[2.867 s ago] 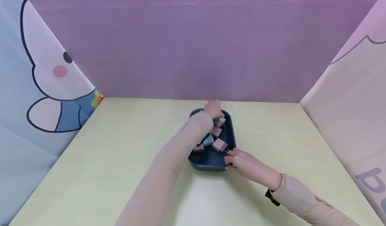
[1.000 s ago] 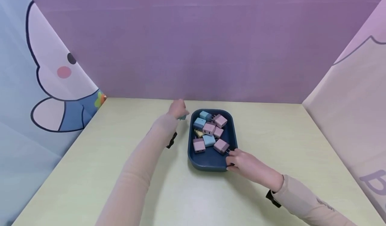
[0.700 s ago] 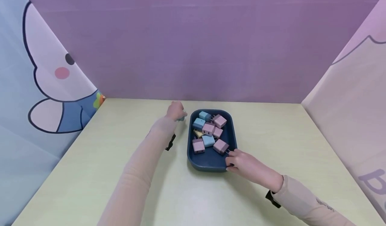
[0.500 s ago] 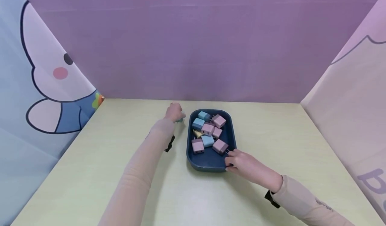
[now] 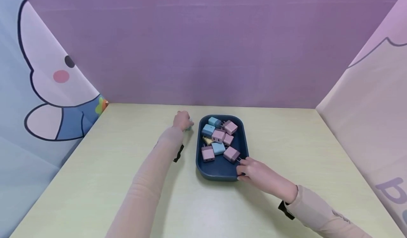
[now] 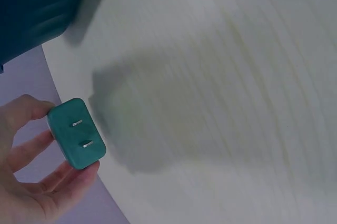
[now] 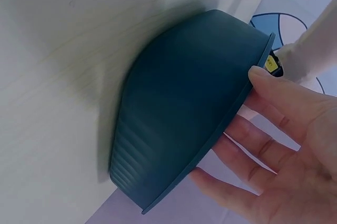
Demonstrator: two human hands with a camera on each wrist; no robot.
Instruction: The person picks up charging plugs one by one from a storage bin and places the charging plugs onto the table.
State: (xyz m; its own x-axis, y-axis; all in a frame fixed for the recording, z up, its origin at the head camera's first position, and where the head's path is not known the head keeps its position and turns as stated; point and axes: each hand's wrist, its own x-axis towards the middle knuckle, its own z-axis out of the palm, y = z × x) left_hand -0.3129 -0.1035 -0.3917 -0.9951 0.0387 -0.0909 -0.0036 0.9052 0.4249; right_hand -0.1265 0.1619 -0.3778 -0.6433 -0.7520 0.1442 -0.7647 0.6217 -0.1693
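A teal-green charger plug (image 6: 77, 133) is pinched by its edges between the thumb and fingers of my left hand (image 5: 182, 120), its two metal prongs facing the left wrist camera. That hand hovers above the table just left of a dark blue tray (image 5: 219, 178). Lying in the tray are several chargers: pink ones such as the near-left charger (image 5: 208, 154), light blue ones such as the middle charger (image 5: 218, 148), and a partly covered yellow charger (image 5: 208, 141). My right hand (image 5: 259, 176) grips the tray's near-right rim, thumb and fingers on the edge in the right wrist view.
The pale wooden table (image 5: 279, 146) stretches to both sides of the tray. A purple backdrop (image 5: 203, 47) rises behind its far edge. Cartoon-printed cloth panels, a left panel (image 5: 19, 181) and a right panel (image 5: 375, 118), border the table.
My left hand has left the far end of the tray with the charger, moved left over the table, then drifted slightly toward me. The right hand stays on the rim.
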